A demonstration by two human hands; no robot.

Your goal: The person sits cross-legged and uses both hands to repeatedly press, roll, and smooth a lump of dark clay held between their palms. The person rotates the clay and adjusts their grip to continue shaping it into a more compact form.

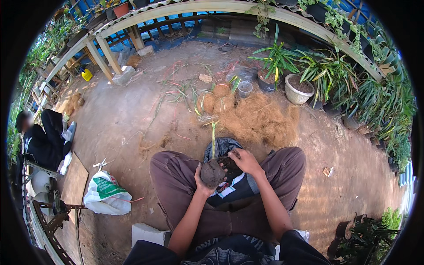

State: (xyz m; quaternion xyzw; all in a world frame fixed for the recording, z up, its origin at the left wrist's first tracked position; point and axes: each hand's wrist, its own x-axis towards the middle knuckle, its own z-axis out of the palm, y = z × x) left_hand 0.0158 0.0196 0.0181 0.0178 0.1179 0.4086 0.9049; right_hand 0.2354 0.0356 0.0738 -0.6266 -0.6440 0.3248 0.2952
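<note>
My left hand (pixel 204 187) cups a round ball of dark, moist soil (pixel 212 174) above my lap. A pale green plant stem (pixel 213 139) stands upright from the ball's top. To its right, my right hand (pixel 245 160) has its fingers bent down at a dark clump of soil or fibre (pixel 231 165); whether they pinch some of it is too small to tell. Between my knees lies a black plastic bag (pixel 221 145), partly hidden by the hands and the ball.
Ahead lie a heap of brown coconut fibre (pixel 261 119), several fibre-wrapped balls (pixel 207 102) and a clear plastic cup (pixel 244 88). Potted plants (pixel 299 88) line the right. At left are a white and green sack (pixel 106 195), scissors (pixel 100 164) and a seated person (pixel 46 142).
</note>
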